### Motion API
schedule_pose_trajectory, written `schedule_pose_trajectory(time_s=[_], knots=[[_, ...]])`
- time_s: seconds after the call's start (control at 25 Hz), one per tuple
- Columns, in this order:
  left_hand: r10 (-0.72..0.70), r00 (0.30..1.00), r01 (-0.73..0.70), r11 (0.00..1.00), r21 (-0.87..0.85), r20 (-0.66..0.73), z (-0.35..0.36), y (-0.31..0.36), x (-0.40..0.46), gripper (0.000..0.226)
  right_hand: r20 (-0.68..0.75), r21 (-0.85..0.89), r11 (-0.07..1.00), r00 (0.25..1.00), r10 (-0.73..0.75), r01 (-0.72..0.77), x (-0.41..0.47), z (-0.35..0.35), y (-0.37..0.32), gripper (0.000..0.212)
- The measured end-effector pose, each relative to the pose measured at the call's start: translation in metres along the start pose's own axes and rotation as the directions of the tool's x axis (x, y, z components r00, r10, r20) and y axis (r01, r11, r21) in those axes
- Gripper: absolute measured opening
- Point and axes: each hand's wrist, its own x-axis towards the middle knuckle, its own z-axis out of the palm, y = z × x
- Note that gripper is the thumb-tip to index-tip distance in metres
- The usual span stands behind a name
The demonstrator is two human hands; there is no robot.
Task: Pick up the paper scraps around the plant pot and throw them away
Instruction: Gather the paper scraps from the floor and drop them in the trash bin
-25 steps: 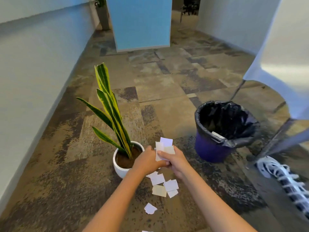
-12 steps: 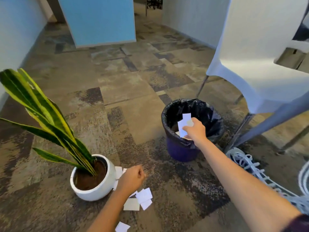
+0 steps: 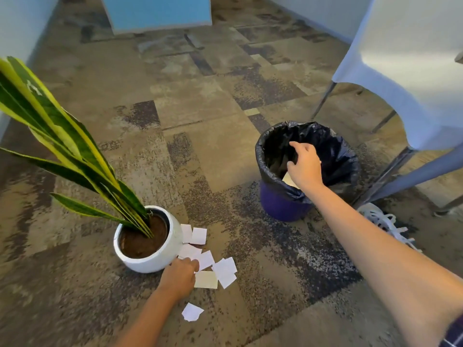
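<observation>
White paper scraps (image 3: 200, 256) under curled left grip (image 3: 179, 276); right grip (image 3: 304, 166) released, empty.

The right hand (image 3: 304, 169) hangs with fingers spread over the black-lined bin (image 3: 288, 206), while the left hand (image 3: 179, 276) rests on the paper scraps (image 3: 224, 270) lying just beside the white plant pot (image 3: 150, 261) on the carpet (image 3: 213, 151).
</observation>
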Motion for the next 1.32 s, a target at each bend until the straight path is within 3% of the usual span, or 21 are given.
schedule_pose_trajectory(time_s=[0.08, 0.12, 0.2, 0.28, 0.48, 0.68, 0.8, 1.0, 1.32], knots=[[-0.017, 0.998, 0.018, 1.000, -0.024, 0.066, 0.020, -0.017, -0.010, 0.023, -0.228, -0.038, 0.969, 0.942, -0.245, 0.243, -0.029, 0.013, -0.012, 0.037], [-0.034, 0.993, 0.037, 0.999, -0.029, 0.110, 0.028, -0.025, -0.017, 0.027, -0.276, -0.052, 0.936, 0.896, -0.348, 0.348, -0.044, 0.022, -0.017, 0.032], [-0.042, 0.984, 0.044, 0.999, -0.007, 0.173, 0.047, -0.040, -0.033, 0.034, -0.239, -0.031, 0.873, 0.844, -0.480, 0.488, -0.081, 0.047, -0.028, 0.026], [-0.024, 0.977, 0.022, 1.000, 0.011, 0.214, 0.065, -0.048, -0.051, 0.039, -0.121, 0.032, 0.853, 0.849, -0.514, 0.521, -0.123, 0.080, -0.031, 0.025], [-0.001, 0.932, -0.011, 0.999, 0.033, 0.361, 0.110, -0.056, -0.087, 0.059, 0.330, 0.045, 0.909, 0.852, -0.405, 0.415, -0.226, 0.158, -0.010, 0.031], [0.042, 0.913, -0.051, 0.999, 0.012, 0.406, 0.135, -0.045, -0.098, 0.071, 0.664, -0.012, 0.915, 0.687, -0.293, 0.402, -0.291, 0.198, 0.002, 0.040], [0.116, 0.898, -0.156, 0.986, 0.061, 0.424, 0.149, -0.044, -0.100, 0.080, 0.744, -0.055, 0.912, 0.626, -0.234, 0.407, -0.309, 0.216, 0.001, 0.044], [0.192, 0.908, -0.225, 0.973, 0.048, 0.373, 0.157, -0.043, -0.101, 0.059, 0.798, -0.071, 0.909, 0.570, -0.195, 0.410, -0.323, 0.245, -0.010, 0.047], [0.117, 0.909, -0.094, 0.993, -0.075, 0.400, 0.165, -0.058, -0.111, 0.028, 0.825, -0.133, 0.952, 0.563, -0.048, 0.276, -0.330, 0.278, -0.026, 0.056]])
